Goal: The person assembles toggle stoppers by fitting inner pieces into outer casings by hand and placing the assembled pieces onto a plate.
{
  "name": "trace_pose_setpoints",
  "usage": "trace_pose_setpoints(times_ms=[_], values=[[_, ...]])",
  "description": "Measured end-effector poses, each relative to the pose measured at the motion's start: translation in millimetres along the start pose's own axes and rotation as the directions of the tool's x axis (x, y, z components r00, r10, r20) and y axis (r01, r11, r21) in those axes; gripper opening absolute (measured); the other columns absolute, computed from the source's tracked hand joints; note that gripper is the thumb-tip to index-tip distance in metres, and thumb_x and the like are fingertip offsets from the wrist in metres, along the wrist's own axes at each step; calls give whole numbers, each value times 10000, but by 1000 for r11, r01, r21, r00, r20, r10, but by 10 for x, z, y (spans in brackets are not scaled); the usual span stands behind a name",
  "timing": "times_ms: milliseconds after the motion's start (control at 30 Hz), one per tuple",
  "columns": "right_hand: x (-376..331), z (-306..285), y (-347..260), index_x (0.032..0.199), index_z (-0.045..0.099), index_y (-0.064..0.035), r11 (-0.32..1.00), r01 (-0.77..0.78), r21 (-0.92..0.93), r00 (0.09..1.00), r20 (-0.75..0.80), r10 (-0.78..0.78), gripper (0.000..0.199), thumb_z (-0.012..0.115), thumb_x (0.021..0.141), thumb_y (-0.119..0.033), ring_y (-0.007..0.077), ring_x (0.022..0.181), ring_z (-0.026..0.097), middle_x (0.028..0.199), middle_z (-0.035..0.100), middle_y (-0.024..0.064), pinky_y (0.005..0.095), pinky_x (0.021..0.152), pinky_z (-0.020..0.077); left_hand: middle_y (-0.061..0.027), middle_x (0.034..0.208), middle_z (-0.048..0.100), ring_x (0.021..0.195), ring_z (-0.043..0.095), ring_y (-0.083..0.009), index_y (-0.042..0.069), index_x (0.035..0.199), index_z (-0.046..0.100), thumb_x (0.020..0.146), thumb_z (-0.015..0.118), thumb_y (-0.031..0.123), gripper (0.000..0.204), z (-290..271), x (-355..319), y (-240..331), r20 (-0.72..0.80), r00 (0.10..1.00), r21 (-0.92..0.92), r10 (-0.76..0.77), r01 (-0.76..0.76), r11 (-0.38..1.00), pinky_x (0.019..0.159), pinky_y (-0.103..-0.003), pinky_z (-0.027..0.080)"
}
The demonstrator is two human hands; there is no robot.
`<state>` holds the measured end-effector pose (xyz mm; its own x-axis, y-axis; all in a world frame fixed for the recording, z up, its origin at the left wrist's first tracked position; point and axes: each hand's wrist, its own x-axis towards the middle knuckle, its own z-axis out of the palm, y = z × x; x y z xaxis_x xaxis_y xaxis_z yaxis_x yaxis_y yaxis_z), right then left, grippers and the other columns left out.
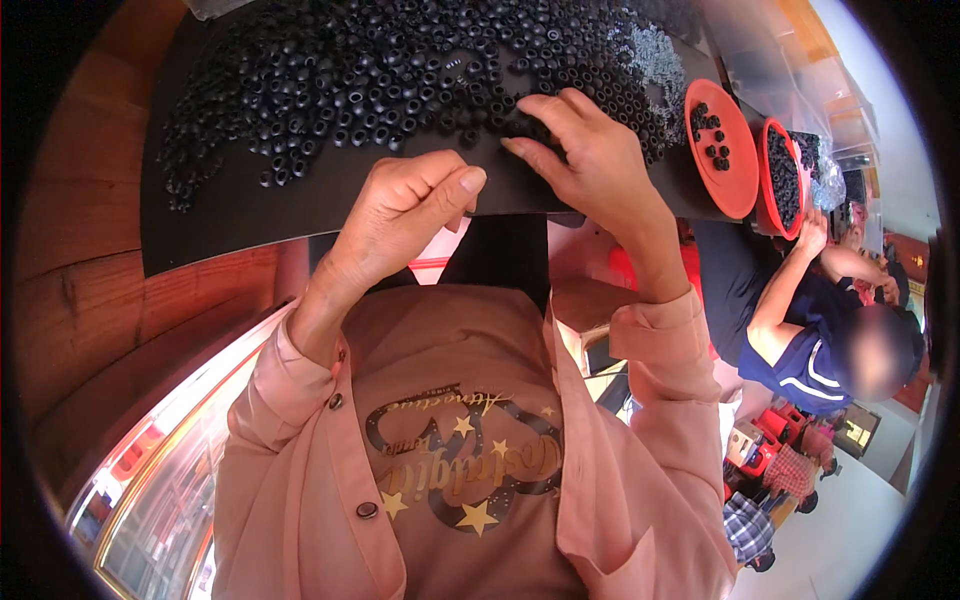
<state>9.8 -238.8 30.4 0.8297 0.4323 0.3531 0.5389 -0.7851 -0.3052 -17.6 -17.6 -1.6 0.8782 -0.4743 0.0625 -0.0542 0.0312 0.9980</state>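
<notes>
My left hand point(405, 205) is closed in a loose fist at the near edge of the black tabletop point(240, 225), its thumb pressed over the curled fingers; whatever it holds, if anything, is hidden. To its right, my right hand point(590, 155) reaches over the near side of the pile, thumb and fingers apart, and nothing shows between them. Beneath and beyond its fingertips lie small black ring-shaped parts point(345, 90), spread thickly across the far part of the table. A heap of small clear or pale bluish pieces point(650, 60) sits beyond my right hand.
To the right stands an orange-red plate point(735, 170) with several black pieces. Beside it, a red basin point(768, 205) contains many black parts. A co-worker in a dark blue top point(800, 350) sits there, a hand at the basin. Wooden boards point(80, 230) flank the table's left side.
</notes>
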Motion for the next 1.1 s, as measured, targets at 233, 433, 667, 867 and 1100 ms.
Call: trace_pose_setpoints(times_ms=[233,433,667,867,1100], values=[[304,60,142,983,600,-96,993,-59,-99,997,49,64,193,640,830,-205,354,752,616,875,579,115,437,618,507,-2,618,533,549,505,-55,2,722,554,951,558,185,293,12,4,47,-13,999,24,52,-51,998,498,-224,409],[641,241,149,954,595,-93,997,73,7,993,91,-73,149,607,842,-191,357,835,613,919,590,125,460,686,504,-2,603,533,540,490,-69,10,723,566,974,517,212,326,2,9,15,-1,997,38,72,-72,997,508,-233,396],[736,218,177,934,585,-83,988,47,-146,985,172,-22,118,585,832,-143,367,864,612,968,595,131,480,709,505,-13,610,536,543,504,-76,5,726,559,964,533,187,300,-27,22,1,15,994,64,112,-113,992,507,-239,404],[653,127,144,949,597,-65,994,64,-89,984,170,-48,126,592,830,-106,348,833,596,923,579,118,437,694,486,-22,604,536,540,515,-85,2,720,552,955,534,150,279,-15,30,-7,21,994,70,108,-109,992,503,-246,403],[578,82,148,865,579,-63,997,59,-49,989,138,-52,75,588,825,-126,361,819,603,903,586,127,456,666,499,-9,573,489,521,469,-75,12,687,511,952,549,175,314,-17,28,-26,-3,990,73,138,-138,988,482,-245,386]])
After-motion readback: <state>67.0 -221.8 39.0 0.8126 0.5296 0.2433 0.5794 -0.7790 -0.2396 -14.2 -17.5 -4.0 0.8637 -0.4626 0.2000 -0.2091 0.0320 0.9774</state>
